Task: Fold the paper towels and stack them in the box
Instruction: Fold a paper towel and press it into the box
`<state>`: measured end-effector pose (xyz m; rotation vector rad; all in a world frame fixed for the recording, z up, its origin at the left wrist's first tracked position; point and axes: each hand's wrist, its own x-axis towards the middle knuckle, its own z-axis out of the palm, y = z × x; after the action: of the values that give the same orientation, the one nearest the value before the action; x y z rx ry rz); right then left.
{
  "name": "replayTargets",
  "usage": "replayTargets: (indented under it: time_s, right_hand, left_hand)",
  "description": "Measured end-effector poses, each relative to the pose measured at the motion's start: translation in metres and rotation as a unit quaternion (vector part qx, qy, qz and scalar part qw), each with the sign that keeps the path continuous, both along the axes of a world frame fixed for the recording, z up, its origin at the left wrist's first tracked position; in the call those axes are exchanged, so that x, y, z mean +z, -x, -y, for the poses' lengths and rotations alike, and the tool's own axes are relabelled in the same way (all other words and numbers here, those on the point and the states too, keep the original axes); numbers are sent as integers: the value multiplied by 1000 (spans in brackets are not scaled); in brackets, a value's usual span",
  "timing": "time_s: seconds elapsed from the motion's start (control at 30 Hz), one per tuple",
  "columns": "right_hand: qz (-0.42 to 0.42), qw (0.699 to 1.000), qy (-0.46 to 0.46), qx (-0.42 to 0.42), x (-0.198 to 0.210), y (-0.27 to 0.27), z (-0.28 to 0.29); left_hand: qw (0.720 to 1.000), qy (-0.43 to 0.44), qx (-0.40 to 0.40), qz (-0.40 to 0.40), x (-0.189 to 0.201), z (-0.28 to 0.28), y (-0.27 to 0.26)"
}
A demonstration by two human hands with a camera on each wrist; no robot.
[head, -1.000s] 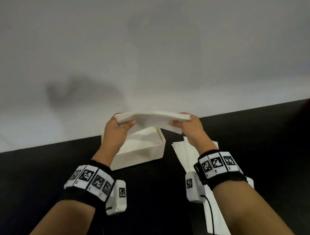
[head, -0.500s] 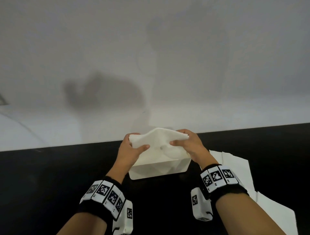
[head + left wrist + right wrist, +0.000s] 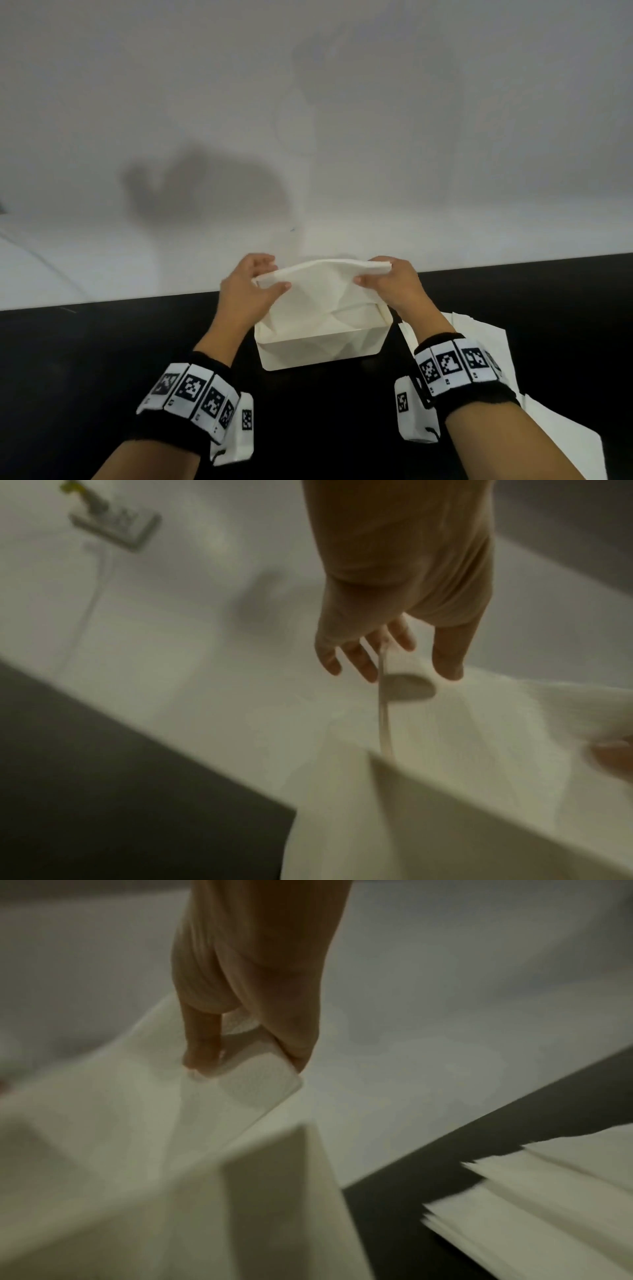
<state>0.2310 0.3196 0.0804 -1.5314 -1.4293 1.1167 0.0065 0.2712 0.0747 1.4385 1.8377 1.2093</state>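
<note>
Two hands, one load. Left hand (image 3: 248, 293) pinches the left end of a folded paper towel (image 3: 322, 274), thumb on the near face and fingers behind; right hand (image 3: 394, 284) pinches the right end the same way. Hands stand apart, the towel spanning between them and sagging slightly in the middle.

Position: towel held just above the open top of the white box (image 3: 322, 346), which sits on the black table (image 3: 102, 359) close to the white wall (image 3: 308, 102). Box interior shows pale creased paper; whether that is lining or towels already stacked cannot be told.

Stock: unfolded paper towels (image 3: 479, 342) lie flat on the table just right of the box, beside the right wrist.

Step in hand, as judged: lowering the folded towel into the box.

Handling notes:
- Keep both ends level so the fold does not spring open.
- Line the towel's long edges up with the box walls before descending.
- Soft paper; pinch lightly, avoid crumpling the corners.
- Release both ends together once the towel rests flat, then press it down lightly.
</note>
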Motion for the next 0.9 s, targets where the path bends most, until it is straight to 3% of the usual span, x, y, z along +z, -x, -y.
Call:
replayTargets:
  time_s: [0.07,0.13,0.2,0.23,0.27,0.33,0.37,0.43,0.5,0.57,0.7,0.8,0.9]
  right_hand:
    - [7,999,-36,31,18,1,6]
    - [41,993,-80,79,37,9,13]
    - [73,986,-115,100,56,17,22]
    - [77,985,-126,92,64,19,23]
    - [64,986,-136,74,68,18,23]
    - [24,989,-144,37,70,11,18]
    - [9,991,-127,40,69,8,18]
    - [-16,995,-57,85,59,7,18]
    - [-15,992,5,124,48,9,18]
    - [-22,993,14,112,39,8,15]
    - [-80,997,6,23,22,-6,2]
    - [-92,995,18,17,8,-11,-1]
    - [-83,995,41,30,-7,-7,2]
  left_hand:
    - [989,-42,-31,-139,21,-3,1]
    - [959,-48,-98,-261,40,-9,-9]
    - [943,-35,-157,-293,55,-15,-23]
    - [949,-35,-171,-264,59,-17,-27]
    - [965,-42,-166,-196,62,-19,-30]
    - [987,-62,-135,55,64,-21,-32]
    - [968,-71,-123,206,64,-21,-32]
    - [894,-67,-130,424,61,-20,-34]
    - [838,-57,-141,524,54,-18,-35]
    - [822,-60,-129,551,45,-13,-33]
    - [865,-50,-51,497,25,-3,-11]
    - [934,-10,-36,355,10,4,9]
    - [974,32,-37,222,-5,7,16]
